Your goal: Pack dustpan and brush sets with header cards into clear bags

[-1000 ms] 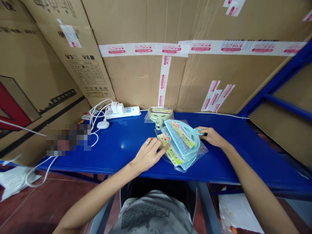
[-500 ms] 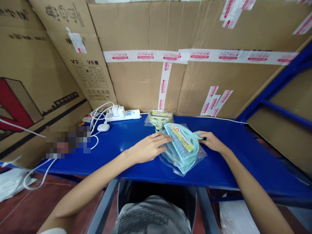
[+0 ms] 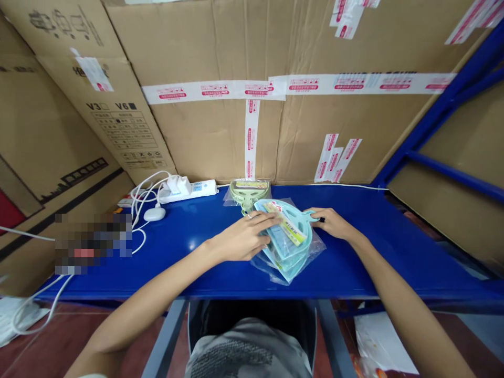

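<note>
1. Left hand (image 3: 244,236) has shifted from the near-left label of the lower packs to the top pack's label; the right hand (image 3: 333,223) remains at the handle.
2. Cardboard wall (image 3: 197,136): stands along the far edge of the blue table (image 3: 374,252), probably as a backstop.
3. Light-blue dustpans (image 3: 291,262): bagged, stacked and fanned at the table's near middle, handles toward the right. Exact count cannot be told.
4. Hands: right pinches the handle; left grasps the left edge, fingers above, thumb at the rim. Opposed holds likely stop the slick bags sliding.
5. Power strip (image 3: 205,188): far left against the cardboard, presumably clear of the hands.
6. Green dustpan (image 3: 250,191): bagged, lies just beyond the stack, apparently set aside.
</note>
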Demonstrator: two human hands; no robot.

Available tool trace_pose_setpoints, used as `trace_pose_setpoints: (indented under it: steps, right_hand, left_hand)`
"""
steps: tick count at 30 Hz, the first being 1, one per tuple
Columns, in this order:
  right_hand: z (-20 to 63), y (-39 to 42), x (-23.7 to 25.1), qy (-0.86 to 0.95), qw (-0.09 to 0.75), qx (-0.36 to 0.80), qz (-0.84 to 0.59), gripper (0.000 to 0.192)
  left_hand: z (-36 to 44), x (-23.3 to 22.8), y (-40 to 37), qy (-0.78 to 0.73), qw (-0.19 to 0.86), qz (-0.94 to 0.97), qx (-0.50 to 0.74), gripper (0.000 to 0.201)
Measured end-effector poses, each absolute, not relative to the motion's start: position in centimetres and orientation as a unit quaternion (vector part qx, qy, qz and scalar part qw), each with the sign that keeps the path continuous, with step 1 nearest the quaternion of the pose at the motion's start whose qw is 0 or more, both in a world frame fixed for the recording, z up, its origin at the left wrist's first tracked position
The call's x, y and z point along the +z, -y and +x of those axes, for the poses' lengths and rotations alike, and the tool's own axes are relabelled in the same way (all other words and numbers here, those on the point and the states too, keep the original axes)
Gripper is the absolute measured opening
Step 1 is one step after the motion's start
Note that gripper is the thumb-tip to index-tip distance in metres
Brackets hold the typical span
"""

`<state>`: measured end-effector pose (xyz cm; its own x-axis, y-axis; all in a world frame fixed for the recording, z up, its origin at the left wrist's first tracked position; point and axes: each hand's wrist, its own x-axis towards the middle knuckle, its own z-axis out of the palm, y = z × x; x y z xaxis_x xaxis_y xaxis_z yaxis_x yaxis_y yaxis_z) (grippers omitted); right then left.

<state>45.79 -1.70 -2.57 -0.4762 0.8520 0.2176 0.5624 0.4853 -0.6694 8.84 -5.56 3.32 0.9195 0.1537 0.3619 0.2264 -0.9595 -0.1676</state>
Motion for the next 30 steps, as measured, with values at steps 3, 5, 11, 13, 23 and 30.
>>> trace_pose_setpoints:
  steps: [3,5,11,13,23,30]
  right_hand:
    - [45.8,1.8,-2.5,0.815,0.28,0.263,-0.434,0.034]
    - [45.7,2.0,-2.3,0.813,0.281,0.264,-0.436,0.037]
    - [45.8,2.4,-2.2,0.817,0.273,0.257,-0.438,0.043]
    - [45.9,2.3,-2.3,0.821,0.269,0.249,-0.438,0.041]
    - [47.7,5.2,-0.5,0.851,0.204,0.124,-0.468,0.034]
    - [47.8,10.5,-0.4,0.855,0.109,-0.001,-0.507,0.033]
  left_hand:
    - [8.8,2.6,5.4,0.087,0.118,-0.973,-0.178,0.016]
    - [8.1,2.0,6.0,0.074,0.151,-0.961,-0.22,0.017]
    - [2.0,1.0,9.4,0.102,0.179,-0.911,-0.358,0.016]
    - [-0.4,0.6,9.8,0.158,0.188,-0.897,-0.367,0.022]
    - [-7.2,-3.1,5.5,0.442,0.107,-0.877,-0.156,0.028]
    - [-10.8,-1.6,3.7,0.366,-0.199,-0.902,-0.117,0.095]
